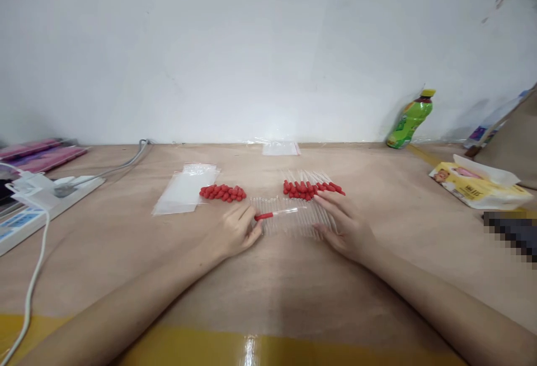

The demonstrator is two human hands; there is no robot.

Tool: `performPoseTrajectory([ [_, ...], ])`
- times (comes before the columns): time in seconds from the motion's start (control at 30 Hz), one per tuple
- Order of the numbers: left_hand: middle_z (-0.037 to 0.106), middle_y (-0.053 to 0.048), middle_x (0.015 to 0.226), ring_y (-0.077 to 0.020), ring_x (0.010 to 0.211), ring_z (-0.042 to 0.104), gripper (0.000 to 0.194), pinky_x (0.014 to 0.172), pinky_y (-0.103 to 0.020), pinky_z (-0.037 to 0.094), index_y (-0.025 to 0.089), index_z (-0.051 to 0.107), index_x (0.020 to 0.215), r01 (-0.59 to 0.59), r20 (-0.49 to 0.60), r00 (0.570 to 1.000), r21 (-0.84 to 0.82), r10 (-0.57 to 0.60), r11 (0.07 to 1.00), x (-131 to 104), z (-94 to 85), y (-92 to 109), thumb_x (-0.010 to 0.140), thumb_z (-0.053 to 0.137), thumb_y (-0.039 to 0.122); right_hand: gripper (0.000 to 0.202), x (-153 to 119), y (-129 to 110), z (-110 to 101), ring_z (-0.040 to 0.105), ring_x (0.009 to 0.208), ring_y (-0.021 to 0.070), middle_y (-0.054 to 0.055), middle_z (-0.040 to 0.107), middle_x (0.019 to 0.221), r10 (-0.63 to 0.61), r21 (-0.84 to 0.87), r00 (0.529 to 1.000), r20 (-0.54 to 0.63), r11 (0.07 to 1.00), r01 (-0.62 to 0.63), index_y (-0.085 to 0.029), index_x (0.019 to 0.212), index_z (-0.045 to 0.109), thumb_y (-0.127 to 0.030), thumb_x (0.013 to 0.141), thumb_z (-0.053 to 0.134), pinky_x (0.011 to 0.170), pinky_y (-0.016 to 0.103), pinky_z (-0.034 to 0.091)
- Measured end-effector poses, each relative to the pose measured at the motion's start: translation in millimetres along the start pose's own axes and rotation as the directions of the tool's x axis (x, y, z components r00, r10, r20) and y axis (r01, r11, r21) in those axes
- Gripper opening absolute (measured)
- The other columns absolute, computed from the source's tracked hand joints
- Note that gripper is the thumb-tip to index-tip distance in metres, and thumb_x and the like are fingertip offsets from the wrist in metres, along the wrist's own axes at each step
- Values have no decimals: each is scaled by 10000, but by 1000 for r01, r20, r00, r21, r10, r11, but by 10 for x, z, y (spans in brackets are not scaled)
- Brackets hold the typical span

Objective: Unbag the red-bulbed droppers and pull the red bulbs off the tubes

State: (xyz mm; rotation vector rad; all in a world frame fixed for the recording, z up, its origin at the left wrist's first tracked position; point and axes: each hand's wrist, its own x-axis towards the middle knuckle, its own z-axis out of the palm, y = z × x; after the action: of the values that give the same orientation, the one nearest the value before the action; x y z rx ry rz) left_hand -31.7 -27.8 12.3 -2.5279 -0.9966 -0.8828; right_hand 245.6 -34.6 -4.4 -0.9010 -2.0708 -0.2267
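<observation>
Centrally, our left fingers (247, 214) grip a red-ended tube (264, 216) towards three o'clock; our right fingers (334, 210) spread open by clear rods (293, 224).

Soft light glares off the yellow tape (184, 348) at six o'clock. The right hand (350, 229) blurs slightly; a dark object (512, 233) past three o'clock is pixelated.

I am seeing bright red bulbs (222, 192) beside milky white bags (180, 189), and a red end showing on the clear tube (289, 210) in my left hand (238, 230). The tabletop (251, 282) is showing tan with yellow strips. The bottle (411, 122) is gleaming green under a yellow cap, and the tissue pack (474, 187) is wearing yellow with a brown cartoon print. The wall (235, 52) is looking pale grey.
</observation>
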Motion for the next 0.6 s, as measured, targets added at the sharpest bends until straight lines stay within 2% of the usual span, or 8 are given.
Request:
performPoseTrajectory([
  [0.13, 536, -2, 644, -116, 560, 483, 43, 564, -239, 416, 164, 510, 818, -9, -9, 1000, -81, 8, 997, -78, 74, 117, 815, 479, 194, 454, 55, -160, 67, 408, 1214, 252, 100, 530, 1231, -128, -58, 987, 96, 989, 134, -179, 1256, 442, -292, 823, 522, 1030, 489, 314],
  [0.23, 564, -15, 670, -119, 586, 508, 48, 578, -243, 433, 161, 515, 827, -5, -8, 1000, -117, 4, 993, -88, 84, 157, 819, 482, 195, 319, 90, -243, 139, 464, 1163, 244, 84, 611, 1111, -163, -70, 978, 133, 982, 174, -164, 1124, 548, -283, 829, 517, 1040, 495, 291],
  [0.33, 584, -24, 681, -124, 600, 534, 62, 583, -251, 456, 157, 527, 842, 5, 0, 1000, -149, -5, 989, -77, 66, 157, 817, 486, 195, 182, 96, -277, 206, 526, 1090, 214, 47, 664, 959, -182, -41, 977, 111, 981, 188, -166, 979, 604, -216, 836, 504, 1036, 477, 302],
  [0.43, 633, -73, 857, -169, 794, 594, 170, 724, -306, 499, 145, 541, 956, -22, 3, 1000, -185, 23, 983, -41, 58, 158, 809, 524, 228, 146, 75, -280, 252, 547, 1059, 179, 22, 674, 901, -209, 3, 976, 62, 978, 209, -174, 925, 608, -153, 834, 494, 1042, 452, 300],
  [0.53, 596, -105, 1113, -220, 1065, 539, 308, 901, -367, 465, 149, 530, 1084, -102, 18, 994, -206, 108, 973, -1, 80, 179, 809, 562, 282, 145, 57, -283, 266, 557, 1041, 169, 21, 678, 905, -227, 34, 973, 36, 974, 226, -174, 928, 605, -143, 827, 505, 1037, 437, 313],
  [0.6, 615, -84, 1103, -203, 1085, 539, 255, 921, -349, 467, 157, 553, 1065, -144, 23, 988, -217, 153, 965, 15, 105, 202, 827, 548, 250, 146, 55, -293, 260, 567, 1023, 169, 21, 680, 906, -230, 41, 973, 34, 973, 229, -171, 926, 607, -137, 823, 511, 1027, 432, 326],
])
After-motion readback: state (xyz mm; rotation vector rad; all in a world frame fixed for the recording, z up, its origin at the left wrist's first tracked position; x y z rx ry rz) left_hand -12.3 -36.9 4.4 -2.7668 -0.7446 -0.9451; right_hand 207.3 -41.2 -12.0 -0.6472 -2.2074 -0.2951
